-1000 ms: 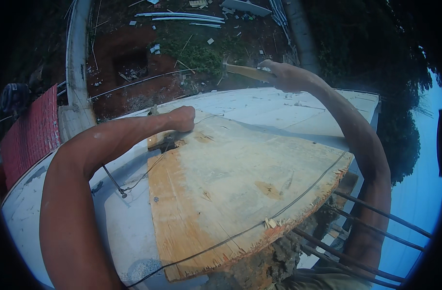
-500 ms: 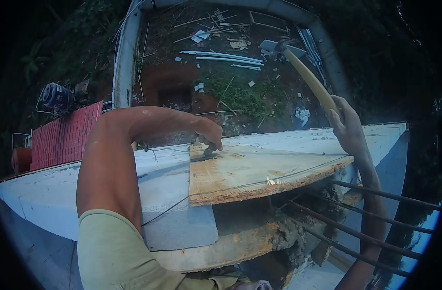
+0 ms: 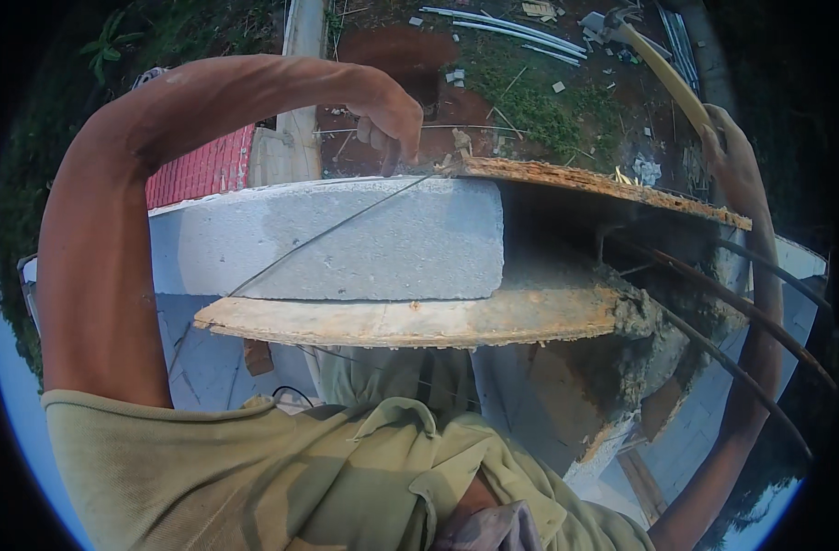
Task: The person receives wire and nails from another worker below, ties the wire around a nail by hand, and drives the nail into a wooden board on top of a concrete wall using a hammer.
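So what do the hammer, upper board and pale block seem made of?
Hammer: smooth-looking, pale-yellow handle, probably wood; grey head, likely metal. Upper board: apparently unfinished plywood, its brown edge splintered. Pale block: perhaps aerated concrete, matte and finely pitted.

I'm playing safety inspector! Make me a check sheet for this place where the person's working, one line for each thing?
Surface: wooden lower board with a rough, chipped edge; a white block sits just above it.
Job's things: hammer, raised; upper board, its near edge splintered.
Clutter: pale pipes and scattered scraps on the ground.
Hands: right hand grips the hammer's handle; left hand, fingers bent, is by the block's top edge, contact unclear.
Cables: thin dark wire slants across the block's face; power cables, nothing seen for certain.
Surroundings: dark metal bars stick out at right; red roof at left; grass beyond.
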Motion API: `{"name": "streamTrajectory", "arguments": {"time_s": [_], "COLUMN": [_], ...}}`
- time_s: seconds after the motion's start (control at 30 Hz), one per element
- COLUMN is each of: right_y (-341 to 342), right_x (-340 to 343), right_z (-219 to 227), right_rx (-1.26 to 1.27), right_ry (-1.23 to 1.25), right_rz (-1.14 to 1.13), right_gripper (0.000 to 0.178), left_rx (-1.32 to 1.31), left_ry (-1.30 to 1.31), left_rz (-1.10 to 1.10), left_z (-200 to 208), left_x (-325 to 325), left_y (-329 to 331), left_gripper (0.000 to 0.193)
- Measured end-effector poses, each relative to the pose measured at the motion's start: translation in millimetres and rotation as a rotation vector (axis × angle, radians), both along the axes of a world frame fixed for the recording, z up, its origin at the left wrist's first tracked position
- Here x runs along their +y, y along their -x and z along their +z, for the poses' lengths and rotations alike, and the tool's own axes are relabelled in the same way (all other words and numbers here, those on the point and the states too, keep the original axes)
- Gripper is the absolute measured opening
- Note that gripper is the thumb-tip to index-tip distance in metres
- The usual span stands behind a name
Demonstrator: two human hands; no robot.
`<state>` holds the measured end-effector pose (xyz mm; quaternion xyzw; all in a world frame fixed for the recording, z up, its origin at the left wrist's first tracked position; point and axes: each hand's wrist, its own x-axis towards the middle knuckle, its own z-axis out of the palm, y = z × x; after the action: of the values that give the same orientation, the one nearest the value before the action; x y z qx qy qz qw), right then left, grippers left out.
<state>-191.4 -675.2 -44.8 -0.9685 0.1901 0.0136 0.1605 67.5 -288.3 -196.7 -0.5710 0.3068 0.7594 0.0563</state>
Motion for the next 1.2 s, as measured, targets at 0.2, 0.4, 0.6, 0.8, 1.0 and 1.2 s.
{"name": "streamTrajectory", "arguments": {"time_s": [0.2,0.4,0.6,0.8,1.0,1.2], "right_y": [20,7,24,46,144,130], "right_x": [9,12,17,43,35,51], "right_z": [24,6,30,80,122,77], "right_rx": [0.063,-0.088,-0.058,-0.287,-0.48,-0.353], "right_ry": [0.019,0.067,-0.249,-0.771,-0.933,-0.571], "right_rz": [-0.068,0.039,-0.211,-0.409,-0.645,-0.683], "right_gripper": [0.033,0.032,0.036,0.036,0.023,0.037], "left_rx": [-0.045,-0.158,-0.275,-0.184,-0.303,-0.509], "left_ry": [0.122,0.319,0.345,0.272,0.744,0.83], "left_rz": [0.018,0.09,0.042,-0.078,-0.159,-0.208], "left_z": [-20,-75,-90,-61,-42,-57], "left_x": [2,48,28,52,29,43], "left_y": [18,16,20,-8,-36,-56], "left_gripper": [0.021,0.022,0.022,0.024,0.018,0.021]}}
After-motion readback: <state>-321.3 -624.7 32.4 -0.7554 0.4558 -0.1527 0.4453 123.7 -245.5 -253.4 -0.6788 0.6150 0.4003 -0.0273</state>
